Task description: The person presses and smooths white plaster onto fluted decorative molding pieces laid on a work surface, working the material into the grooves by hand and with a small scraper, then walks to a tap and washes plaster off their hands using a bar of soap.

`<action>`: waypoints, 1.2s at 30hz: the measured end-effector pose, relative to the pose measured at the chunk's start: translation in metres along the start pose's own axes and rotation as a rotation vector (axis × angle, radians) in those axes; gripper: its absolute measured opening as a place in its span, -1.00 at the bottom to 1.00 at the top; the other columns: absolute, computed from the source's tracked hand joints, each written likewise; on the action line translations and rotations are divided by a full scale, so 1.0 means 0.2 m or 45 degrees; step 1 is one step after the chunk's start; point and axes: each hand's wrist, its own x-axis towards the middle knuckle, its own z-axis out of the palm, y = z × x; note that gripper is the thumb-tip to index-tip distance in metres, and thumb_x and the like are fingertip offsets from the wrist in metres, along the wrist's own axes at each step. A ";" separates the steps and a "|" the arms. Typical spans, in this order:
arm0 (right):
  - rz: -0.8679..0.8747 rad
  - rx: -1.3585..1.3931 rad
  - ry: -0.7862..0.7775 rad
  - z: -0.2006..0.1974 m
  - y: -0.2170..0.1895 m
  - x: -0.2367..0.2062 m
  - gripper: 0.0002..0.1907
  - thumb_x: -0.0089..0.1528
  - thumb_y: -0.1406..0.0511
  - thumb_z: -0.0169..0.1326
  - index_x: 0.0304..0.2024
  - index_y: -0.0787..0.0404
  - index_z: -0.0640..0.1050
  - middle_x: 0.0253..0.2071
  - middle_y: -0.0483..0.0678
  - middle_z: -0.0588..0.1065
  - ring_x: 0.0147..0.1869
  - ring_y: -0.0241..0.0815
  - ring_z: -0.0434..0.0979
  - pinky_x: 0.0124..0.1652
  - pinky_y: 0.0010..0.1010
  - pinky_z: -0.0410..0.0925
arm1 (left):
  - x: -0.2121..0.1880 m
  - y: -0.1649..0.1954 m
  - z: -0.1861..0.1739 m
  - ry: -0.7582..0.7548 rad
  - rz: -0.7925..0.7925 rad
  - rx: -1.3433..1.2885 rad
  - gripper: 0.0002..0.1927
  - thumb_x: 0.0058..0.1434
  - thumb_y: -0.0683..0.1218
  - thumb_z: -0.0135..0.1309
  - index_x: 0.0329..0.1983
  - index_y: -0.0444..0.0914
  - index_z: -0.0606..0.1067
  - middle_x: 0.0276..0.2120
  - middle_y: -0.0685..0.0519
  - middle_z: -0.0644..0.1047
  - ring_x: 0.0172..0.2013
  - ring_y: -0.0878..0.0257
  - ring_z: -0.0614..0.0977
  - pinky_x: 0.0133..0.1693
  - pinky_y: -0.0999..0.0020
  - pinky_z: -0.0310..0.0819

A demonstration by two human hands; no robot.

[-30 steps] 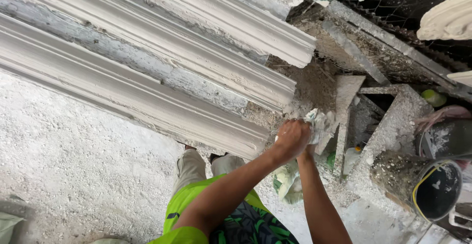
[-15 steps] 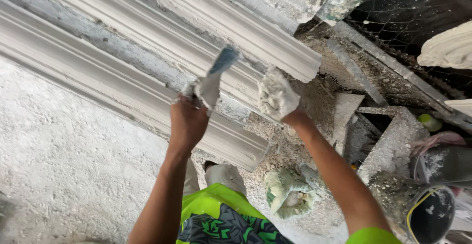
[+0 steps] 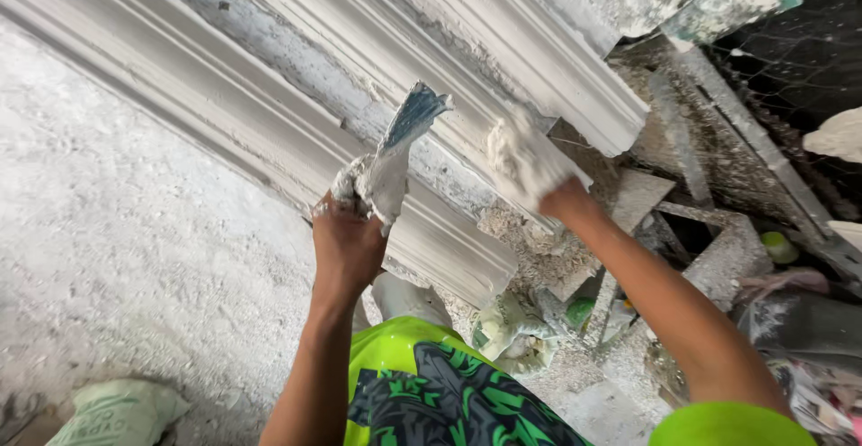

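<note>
My left hand (image 3: 346,241) grips a plaster-caked putty knife (image 3: 395,154) whose blue-grey blade tip points up toward the white moulded cornice (image 3: 269,87). The blade carries a lump of wet white plaster near the handle. My right hand (image 3: 530,166), coated in white plaster, presses against the lower edge of the cornice near its broken end (image 3: 620,123). Whether that hand holds anything I cannot tell.
A rough grey plastered wall (image 3: 117,248) lies left of the cornice. Rubble, plaster-spattered boards (image 3: 718,257) and wire mesh (image 3: 790,60) fill the right side. A green-printed sack (image 3: 117,415) sits at bottom left. A crumpled bag (image 3: 512,334) lies below.
Both hands rose from low near the rubble to the cornice. The left hand now holds the knife higher, and the right hand has pressed onto the moulding.
</note>
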 end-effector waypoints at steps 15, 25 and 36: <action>0.271 0.196 -0.293 0.15 -0.46 1.39 0.06 0.29 0.44 -0.02 0.64 0.02 -0.34 0.17 0.34 0.37 -0.17 0.02 0.62 -0.33 -0.34 0.45 | -0.03 0.07 -0.24 0.236 -0.028 -0.031 -0.67 0.27 -0.23 0.19 0.08 -0.42 0.51 -0.13 -0.03 0.67 -0.11 0.30 0.68 -0.05 0.41 0.59; -0.102 -0.083 0.037 -0.19 -0.27 0.34 -0.32 0.24 0.18 0.04 0.34 0.38 0.25 0.26 0.39 0.36 0.23 0.29 0.42 0.12 -0.03 0.33 | 0.09 0.08 -0.43 0.226 0.031 -0.220 -0.62 0.26 -0.19 0.20 0.12 -0.42 0.49 -0.10 -0.02 0.64 -0.08 0.30 0.66 -0.03 0.38 0.56; 0.224 0.154 -0.349 0.41 -0.40 1.64 -0.31 0.18 0.03 0.08 0.23 0.34 0.40 0.25 0.31 0.37 0.30 0.27 0.41 0.20 -0.02 0.36 | 0.43 0.31 -0.91 0.354 -0.093 0.132 -0.70 0.23 -0.15 0.19 0.02 -0.31 0.60 -0.16 0.01 0.72 -0.12 0.31 0.71 -0.09 0.37 0.60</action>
